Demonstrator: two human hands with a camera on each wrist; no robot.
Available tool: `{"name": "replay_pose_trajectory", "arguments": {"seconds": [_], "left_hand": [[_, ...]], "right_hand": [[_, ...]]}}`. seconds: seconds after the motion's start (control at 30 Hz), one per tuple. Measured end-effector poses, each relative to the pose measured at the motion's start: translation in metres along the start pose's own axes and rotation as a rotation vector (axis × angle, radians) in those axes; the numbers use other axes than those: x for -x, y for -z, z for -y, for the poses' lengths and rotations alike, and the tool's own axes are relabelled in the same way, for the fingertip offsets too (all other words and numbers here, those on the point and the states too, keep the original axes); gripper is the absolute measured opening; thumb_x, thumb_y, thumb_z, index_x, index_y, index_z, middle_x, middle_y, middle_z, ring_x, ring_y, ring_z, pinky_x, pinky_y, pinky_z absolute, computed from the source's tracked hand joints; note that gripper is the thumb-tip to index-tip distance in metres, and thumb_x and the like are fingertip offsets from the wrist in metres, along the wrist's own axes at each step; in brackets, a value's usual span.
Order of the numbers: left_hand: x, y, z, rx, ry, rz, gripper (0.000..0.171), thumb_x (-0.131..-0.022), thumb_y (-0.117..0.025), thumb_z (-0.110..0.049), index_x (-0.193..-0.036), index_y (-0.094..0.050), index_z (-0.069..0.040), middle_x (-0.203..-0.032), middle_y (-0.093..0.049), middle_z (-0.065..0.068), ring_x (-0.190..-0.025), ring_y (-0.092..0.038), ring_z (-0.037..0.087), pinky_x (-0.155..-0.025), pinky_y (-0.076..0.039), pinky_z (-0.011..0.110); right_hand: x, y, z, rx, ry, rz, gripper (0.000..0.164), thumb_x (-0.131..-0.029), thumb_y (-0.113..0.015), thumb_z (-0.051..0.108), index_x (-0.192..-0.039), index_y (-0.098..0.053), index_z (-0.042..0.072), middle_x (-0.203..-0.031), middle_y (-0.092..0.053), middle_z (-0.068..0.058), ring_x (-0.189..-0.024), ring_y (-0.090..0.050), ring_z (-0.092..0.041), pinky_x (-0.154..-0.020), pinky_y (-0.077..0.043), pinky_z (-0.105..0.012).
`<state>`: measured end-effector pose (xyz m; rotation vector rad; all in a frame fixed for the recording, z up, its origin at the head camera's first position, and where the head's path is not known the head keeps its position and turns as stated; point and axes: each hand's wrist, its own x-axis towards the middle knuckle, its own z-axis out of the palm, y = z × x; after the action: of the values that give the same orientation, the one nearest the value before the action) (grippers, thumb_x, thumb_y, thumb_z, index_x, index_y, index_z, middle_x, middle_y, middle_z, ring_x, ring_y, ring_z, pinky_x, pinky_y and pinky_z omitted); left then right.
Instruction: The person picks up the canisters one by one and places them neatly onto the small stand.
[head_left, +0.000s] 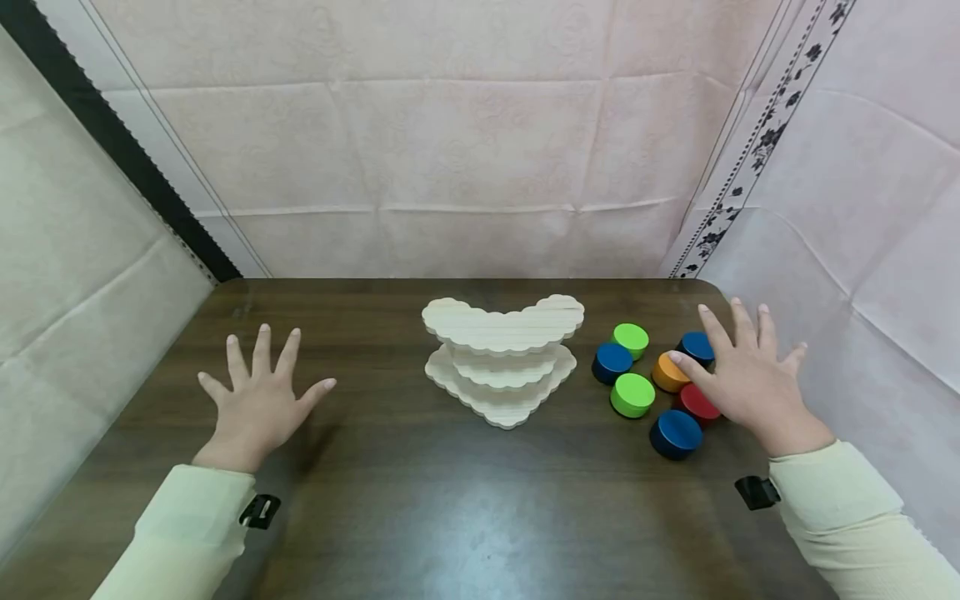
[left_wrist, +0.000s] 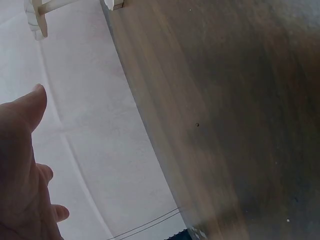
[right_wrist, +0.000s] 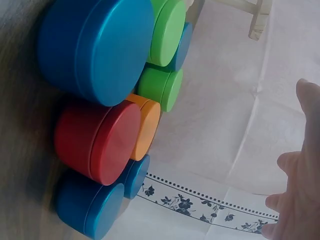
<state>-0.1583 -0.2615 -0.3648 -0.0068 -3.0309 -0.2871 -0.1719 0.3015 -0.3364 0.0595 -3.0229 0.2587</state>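
My left hand (head_left: 255, 408) is held above the left side of the table, fingers straight and spread, holding nothing. Over on the right, my right hand (head_left: 753, 383) is spread out the same way, nearest to a cluster of round lidded tins. Among them are a green tin (head_left: 632, 395), an orange tin (head_left: 666, 374), a red tin (head_left: 697, 403) and a blue tin (head_left: 676, 434). The right wrist view shows another blue tin (right_wrist: 90, 207) beside the red tin (right_wrist: 97, 142); in the head view the hand seems to hide it.
A pale wooden tiered stand (head_left: 502, 326) with scalloped edges stands at the middle back of the dark brown table (head_left: 420, 500). Pale cloth (head_left: 465, 150) hangs behind the table and along both sides. Black bands (head_left: 258, 510) circle both wrists.
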Motion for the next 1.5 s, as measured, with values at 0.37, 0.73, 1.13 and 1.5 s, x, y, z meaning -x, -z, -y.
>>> {"name": "replay_pose_trajectory", "arguments": {"seconds": [0.37, 0.73, 1.13, 1.5], "left_hand": [[0.002, 0.002, -0.004, 0.003, -0.011, -0.014, 0.092, -0.091, -0.036, -0.071, -0.156, -0.005, -0.015, -0.156, 0.005, 0.03, -0.136, 0.017, 0.058, -0.087, 0.009, 0.085], [0.002, -0.003, -0.004, 0.012, -0.004, -0.004, 0.093, -0.09, -0.037, -0.072, -0.156, -0.002, -0.016, -0.156, 0.005, 0.03, -0.136, 0.017, 0.058, -0.087, 0.009, 0.085], [-0.008, -0.008, -0.017, 0.041, -0.036, -0.014, 0.091, -0.091, -0.039, -0.069, -0.156, -0.005, -0.015, -0.157, 0.001, 0.03, -0.137, 0.013, 0.058, -0.09, 0.006, 0.084], [-0.017, -0.015, -0.033, 0.065, -0.09, -0.022, 0.088, -0.092, -0.043, -0.066, -0.157, -0.006, -0.019, -0.159, 0.0, 0.024, -0.14, 0.012, 0.053, -0.094, 0.003, 0.082]], "right_hand": [[0.004, -0.004, -0.008, -0.013, -0.008, -0.02, 0.09, -0.091, -0.037, 0.069, -0.156, -0.01, 0.013, -0.156, 0.002, -0.03, -0.139, 0.015, -0.053, -0.088, 0.007, -0.085], [0.005, -0.009, -0.016, -0.019, -0.016, -0.031, 0.09, -0.091, -0.04, 0.068, -0.155, -0.013, 0.011, -0.155, -0.002, -0.031, -0.139, 0.013, -0.053, -0.09, 0.007, -0.085], [0.008, -0.016, -0.036, -0.03, -0.018, -0.008, 0.09, -0.092, -0.04, 0.066, -0.155, -0.008, 0.011, -0.154, 0.001, -0.032, -0.138, 0.011, -0.055, -0.091, 0.001, -0.084], [0.011, -0.025, -0.052, -0.066, -0.012, 0.054, 0.089, -0.093, -0.042, 0.063, -0.155, -0.008, 0.008, -0.154, 0.0, -0.032, -0.138, 0.008, -0.056, -0.094, -0.005, -0.082]]}}
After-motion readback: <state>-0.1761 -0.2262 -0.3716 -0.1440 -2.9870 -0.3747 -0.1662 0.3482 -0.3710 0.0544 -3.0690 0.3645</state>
